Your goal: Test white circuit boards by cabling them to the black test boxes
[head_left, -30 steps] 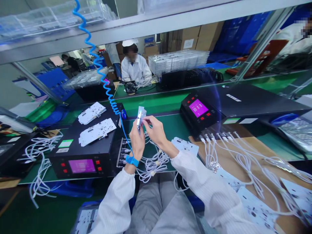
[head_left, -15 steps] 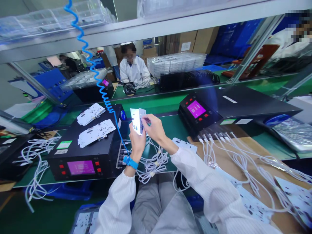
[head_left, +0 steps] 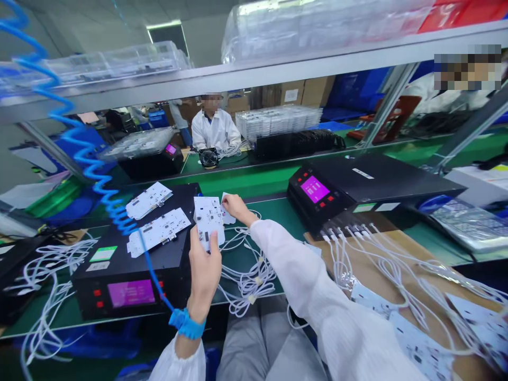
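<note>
My left hand (head_left: 204, 267) is closed on a white circuit board (head_left: 209, 214) dotted with small dark parts, held upright with my thumb across its lower face. Just to its right, my right hand (head_left: 238, 207) pinches a second white circuit board (head_left: 227, 216), partly hidden by the fingers. The two boards stand close side by side; whether they touch, I cannot tell. Left of my hands, more white boards (head_left: 159, 233) lie on top of a black tester box (head_left: 115, 280) with a lit magenta screen. Below my hands is a coiled bundle of white cables (head_left: 252, 280).
A second black box (head_left: 381, 174) with a magenta screen stands right, white cables (head_left: 381, 259) plugged into its front. Loose boards (head_left: 420, 344) lie on brown cardboard. A blue coiled cord (head_left: 89, 159) runs down to my wrist strap. A metal shelf (head_left: 254, 69) crosses above; a person (head_left: 214, 127) sits opposite.
The boards, held together before, are now apart: my left hand has moved left and down with one, and the right hand holds the other. The view has tilted up slightly.
</note>
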Demonstrator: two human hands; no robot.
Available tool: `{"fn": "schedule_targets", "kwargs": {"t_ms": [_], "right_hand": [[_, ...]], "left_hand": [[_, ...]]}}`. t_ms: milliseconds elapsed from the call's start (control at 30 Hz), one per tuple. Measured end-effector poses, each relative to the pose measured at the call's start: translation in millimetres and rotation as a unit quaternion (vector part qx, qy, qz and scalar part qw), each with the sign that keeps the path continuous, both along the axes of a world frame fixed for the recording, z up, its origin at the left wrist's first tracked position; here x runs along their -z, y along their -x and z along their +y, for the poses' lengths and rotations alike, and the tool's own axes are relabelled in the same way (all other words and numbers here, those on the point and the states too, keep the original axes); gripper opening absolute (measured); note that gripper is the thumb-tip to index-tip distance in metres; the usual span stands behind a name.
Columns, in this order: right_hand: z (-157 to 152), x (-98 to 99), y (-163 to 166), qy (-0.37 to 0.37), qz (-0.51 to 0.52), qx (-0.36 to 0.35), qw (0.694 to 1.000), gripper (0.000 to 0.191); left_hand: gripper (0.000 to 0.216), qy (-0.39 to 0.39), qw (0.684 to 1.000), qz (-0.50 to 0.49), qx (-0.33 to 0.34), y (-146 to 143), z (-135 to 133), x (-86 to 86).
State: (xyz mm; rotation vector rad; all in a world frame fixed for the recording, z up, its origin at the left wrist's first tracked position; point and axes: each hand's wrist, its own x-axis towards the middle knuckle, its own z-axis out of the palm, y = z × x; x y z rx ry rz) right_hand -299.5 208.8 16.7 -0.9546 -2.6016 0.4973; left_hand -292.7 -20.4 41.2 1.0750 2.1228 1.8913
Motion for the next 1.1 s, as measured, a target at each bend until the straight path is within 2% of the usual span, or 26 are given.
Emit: {"fn": "schedule_targets", "kwargs": {"t_ms": [133,267,367,433,533,600,700,800,867,933,1000,1100], "right_hand": [[-10.1,16.9,12.4,-0.034,-0.052,-0.021,0.998,0.026],[-27.2,28.5,-0.6,-0.099,-0.074,-0.112,0.986,0.025],[-36.3,35.9,-8.1,-0.122,-0.099,-0.170,0.973,0.020],[-38.2,38.4,-10.8,-0.131,-0.109,-0.176,0.970,0.013],[-37.0,35.2,-19.6,-0.140,-0.099,-0.177,0.969,0.019],[-36.8,30.3,-32.0,-0.129,-0.054,-0.199,0.970,0.020],[-40.9,26.8,-54.4,-0.066,0.024,-0.267,0.961,0.017],[-48.2,31.0,-69.6,-0.046,0.005,-0.322,0.946,0.011],[-51.0,35.0,-75.2,-0.062,-0.005,-0.327,0.943,0.008],[-49.7,36.9,-80.9,-0.059,0.028,-0.318,0.946,0.008],[-44.4,35.7,-89.1,-0.029,0.090,-0.291,0.952,0.009],[-34.2,29.7,-103.7,0.051,0.194,-0.211,0.957,0.012]], "left_hand": [[0.045,-0.015,0.999,0.029,-0.019,1.3,-17.8,-18.0],[0.046,-0.018,0.999,0.030,-0.035,5.8,-23.7,-29.3],[0.047,-0.030,0.999,0.028,-0.024,9.0,-21.9,-30.9],[0.050,-0.041,0.999,0.026,-0.007,11.2,-20.6,-28.8],[0.055,-0.053,0.998,0.015,0.007,14.9,-21.6,-24.9],[0.056,-0.047,0.999,0.007,0.004,17.0,-23.3,-24.2],[0.054,-0.036,0.999,-0.004,0.000,17.7,-22.9,-25.5],[0.054,-0.049,0.998,-0.035,0.027,14.8,-16.5,-24.5],[0.055,-0.063,0.994,-0.071,0.051,11.7,-10.2,-20.6],[0.056,-0.077,0.991,-0.095,0.060,8.7,-3.8,-15.2],[0.056,-0.084,0.990,-0.100,0.055,6.3,1.9,-9.9],[0.055,-0.085,0.992,-0.085,0.042,4.2,9.1,-3.4]]}}
